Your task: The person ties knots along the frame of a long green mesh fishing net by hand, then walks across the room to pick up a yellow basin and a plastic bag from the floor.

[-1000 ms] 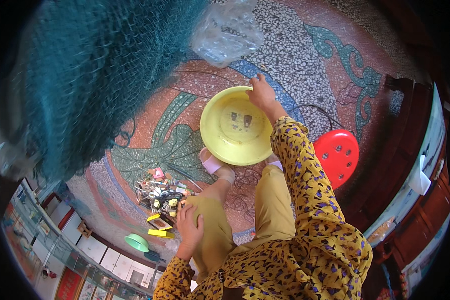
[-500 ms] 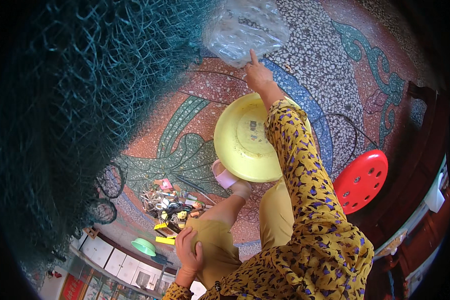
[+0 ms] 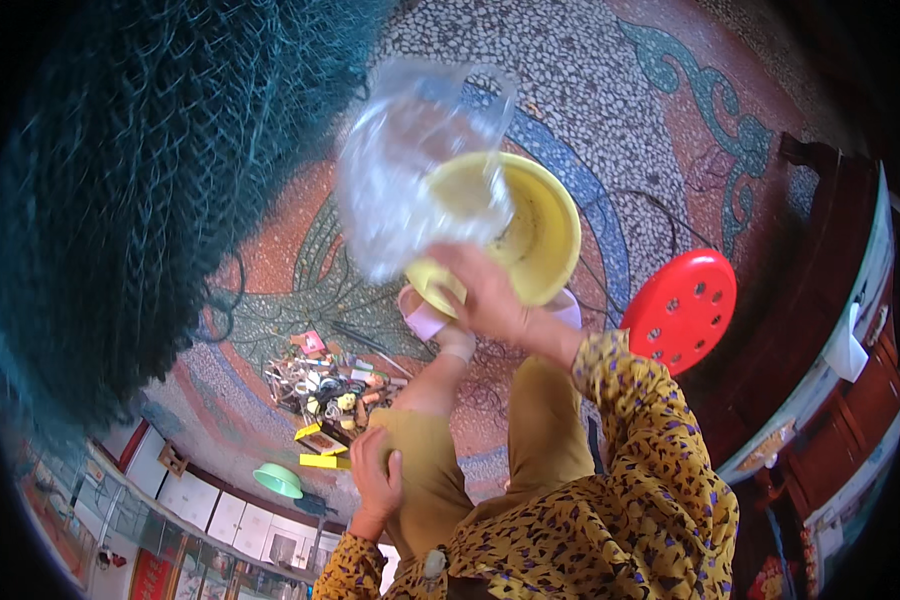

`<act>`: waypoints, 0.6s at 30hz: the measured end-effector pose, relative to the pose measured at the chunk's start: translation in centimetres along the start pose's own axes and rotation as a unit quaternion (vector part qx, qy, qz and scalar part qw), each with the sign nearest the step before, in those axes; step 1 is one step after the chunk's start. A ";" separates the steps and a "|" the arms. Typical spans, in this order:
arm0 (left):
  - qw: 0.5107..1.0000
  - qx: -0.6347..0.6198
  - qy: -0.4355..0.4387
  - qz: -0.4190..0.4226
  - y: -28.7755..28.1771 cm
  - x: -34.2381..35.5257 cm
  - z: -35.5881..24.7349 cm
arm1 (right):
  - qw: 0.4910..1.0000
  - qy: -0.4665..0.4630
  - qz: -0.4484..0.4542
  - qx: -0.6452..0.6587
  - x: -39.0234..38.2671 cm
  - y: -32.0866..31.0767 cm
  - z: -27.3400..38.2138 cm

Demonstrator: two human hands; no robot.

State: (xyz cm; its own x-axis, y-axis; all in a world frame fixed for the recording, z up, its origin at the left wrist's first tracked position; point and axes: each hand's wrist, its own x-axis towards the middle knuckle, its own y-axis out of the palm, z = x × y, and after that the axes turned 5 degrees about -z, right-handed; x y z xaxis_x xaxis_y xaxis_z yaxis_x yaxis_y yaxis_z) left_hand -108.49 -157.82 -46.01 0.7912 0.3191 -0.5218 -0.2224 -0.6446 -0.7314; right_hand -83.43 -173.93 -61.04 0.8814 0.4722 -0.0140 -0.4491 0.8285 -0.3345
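Note:
A clear, crumpled plastic bag (image 3: 395, 170) hangs in front of the left part of a yellow basin (image 3: 560, 225), blurred by motion. My right hand (image 3: 480, 290), also smeared, is at the bag's lower end and appears closed on it, over the basin's near rim. The basin's inside shows through the bag and to its right. My left hand (image 3: 375, 475) rests open on my left knee, fingers laid over the trouser cloth.
A large heap of teal netting (image 3: 170, 180) fills the left side. Small odds and ends (image 3: 330, 390) lie on the patterned floor by my left foot. A red stool with holes (image 3: 685, 310) stands at right, and a green bowl (image 3: 278, 481) lies farther left.
My right hand has drawn back toward me from the far floor, and the plastic bag has come with it over the basin. The left hand stays on the knee.

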 end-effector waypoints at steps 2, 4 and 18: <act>0.993 -0.100 -0.051 -0.040 0.3 -0.6 -0.6 | 0.992 -0.067 0.093 0.044 -4.9 0.4 4.2; 0.918 -0.327 -0.213 -0.073 1.3 -2.3 0.9 | 0.966 -0.040 0.214 0.142 -8.6 0.2 8.1; 0.792 -0.399 -0.421 -0.190 1.6 -4.4 0.9 | 0.804 0.591 -0.029 -0.054 -15.1 0.9 -16.8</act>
State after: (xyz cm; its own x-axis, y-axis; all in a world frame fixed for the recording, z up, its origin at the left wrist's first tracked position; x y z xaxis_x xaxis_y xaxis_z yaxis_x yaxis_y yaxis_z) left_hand -112.82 -159.63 -45.32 -0.0210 0.7293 -0.6839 0.6376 -0.5171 -0.5710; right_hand -94.68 -185.37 -76.95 0.4522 -0.2354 -0.8603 -0.4434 0.7776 -0.4458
